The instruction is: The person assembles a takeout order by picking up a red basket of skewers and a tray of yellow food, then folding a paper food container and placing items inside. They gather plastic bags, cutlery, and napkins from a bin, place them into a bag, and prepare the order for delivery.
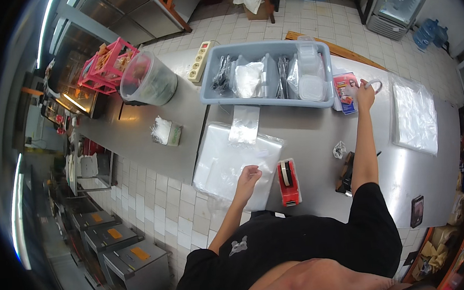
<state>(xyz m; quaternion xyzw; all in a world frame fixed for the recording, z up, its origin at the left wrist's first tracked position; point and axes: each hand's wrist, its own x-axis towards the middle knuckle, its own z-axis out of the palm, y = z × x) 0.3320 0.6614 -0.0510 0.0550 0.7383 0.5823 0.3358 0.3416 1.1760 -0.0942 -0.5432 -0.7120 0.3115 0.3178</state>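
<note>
Over the far right part of the steel table, my right hand (366,97) is closed on a white ring that looks like a roll of tape (376,85). Beside it lie printed leaflets (345,91), next to the blue-grey tub. My left hand (248,177) is loosely bent, with nothing visible in it, above a stack of clear plastic bags (217,162). A smaller clear bag (244,124) lies across the top of that stack. Just right of my left hand stands a red tape dispenser (289,183) with a roll in it.
The divided tub (267,103) holds black cutlery, bags and clear containers. More plastic bags (415,114) lie at right, near a phone (417,210). A black object (344,175) sits by my right forearm. Leftward are a straw box (166,131), clear bucket (149,80) and power strip (200,63).
</note>
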